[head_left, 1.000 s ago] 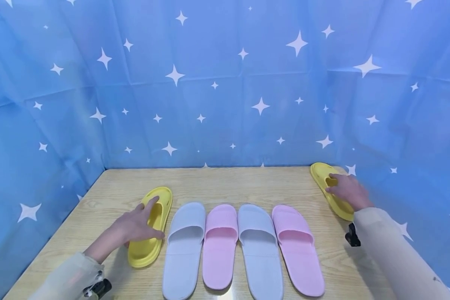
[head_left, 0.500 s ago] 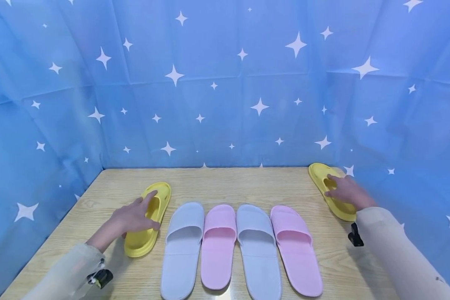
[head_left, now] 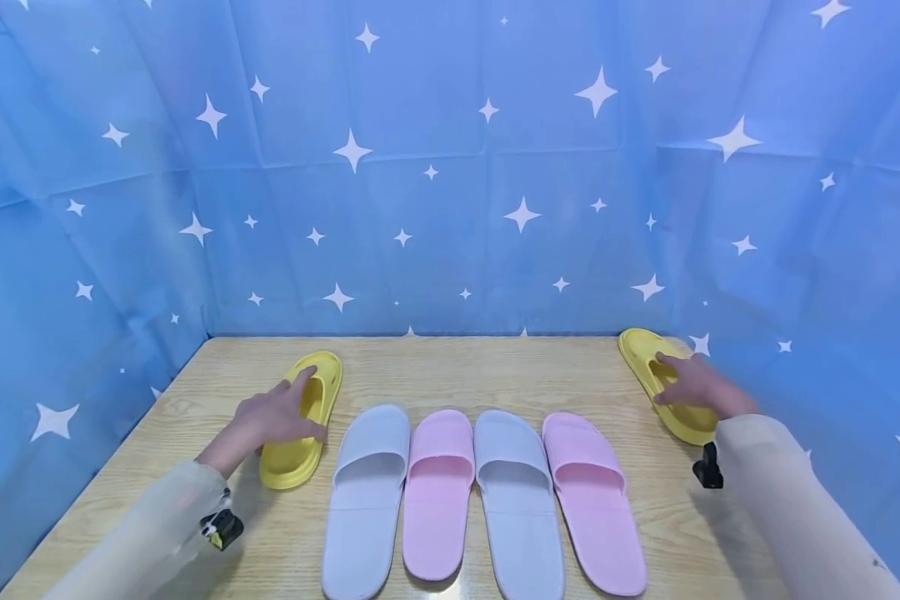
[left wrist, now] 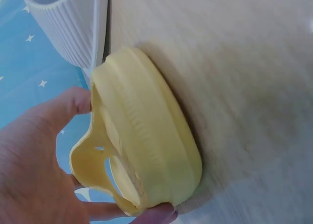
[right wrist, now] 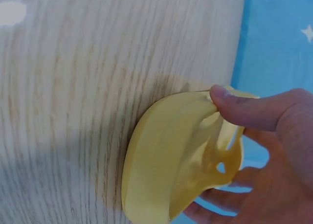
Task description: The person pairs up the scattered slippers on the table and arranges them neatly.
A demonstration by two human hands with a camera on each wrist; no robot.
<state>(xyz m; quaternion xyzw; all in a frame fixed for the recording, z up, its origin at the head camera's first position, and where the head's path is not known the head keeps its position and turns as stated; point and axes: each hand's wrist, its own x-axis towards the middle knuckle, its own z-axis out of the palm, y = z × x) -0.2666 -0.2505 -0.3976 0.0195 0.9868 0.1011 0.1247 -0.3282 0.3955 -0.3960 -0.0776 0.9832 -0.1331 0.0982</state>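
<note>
On the left of the table, my left hand (head_left: 273,417) spans a yellow slipper (head_left: 291,468), thumb on its right side and fingers around its left. The left wrist view has the heel of this yellow slipper (left wrist: 156,131) facing the camera, the thumb on one edge and fingertips at the opposite edge. At the far right corner, my right hand (head_left: 701,388) holds the matching yellow slipper (head_left: 639,343) across its strap area. In the right wrist view, the thumb presses one side of that yellow slipper (right wrist: 161,150) while the fingers curl along its other side.
Between the hands lie a grey slipper (head_left: 360,533), a pink slipper (head_left: 435,525), another grey slipper (head_left: 525,533) and another pink slipper (head_left: 603,533), side by side on the wooden table (head_left: 450,367). A blue star-patterned curtain (head_left: 450,208) encloses the back and sides.
My left hand has moved the left yellow slipper away from me, toward the back edge of the table. The right hand and its yellow slipper have stayed nearly in place.
</note>
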